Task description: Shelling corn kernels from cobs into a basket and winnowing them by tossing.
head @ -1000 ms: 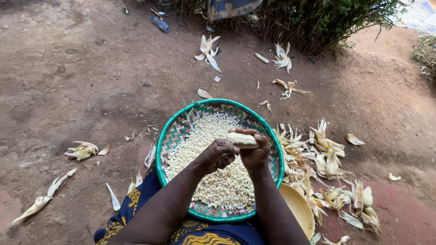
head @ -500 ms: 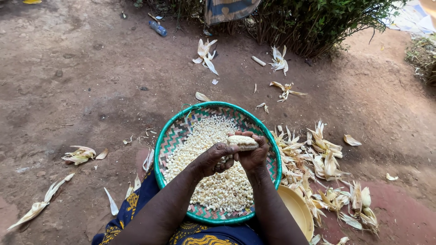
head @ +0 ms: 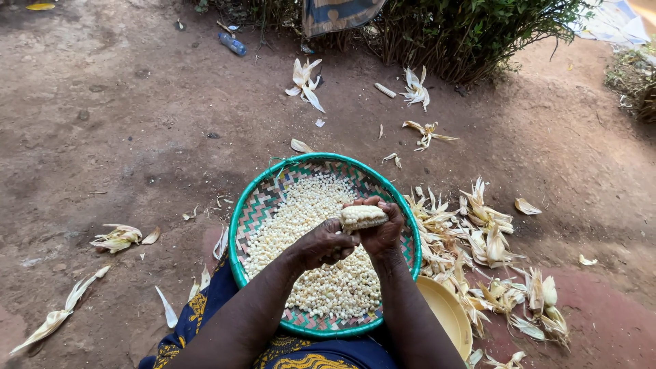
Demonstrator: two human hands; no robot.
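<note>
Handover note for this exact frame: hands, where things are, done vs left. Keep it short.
Left hand: closed around the near end of the maize cob, thumb against it.
Right hand: fingers wrapped over the cob's far end, holding it above the woven basket.
Things: loose kernels cover much of the basket floor. Husks are piled on the ground to the right. A yellow bowl sits by the right forearm.
Done: many kernels are already shelled into the basket.
Left: the cob in hand still carries kernels on the side that shows.
</note>
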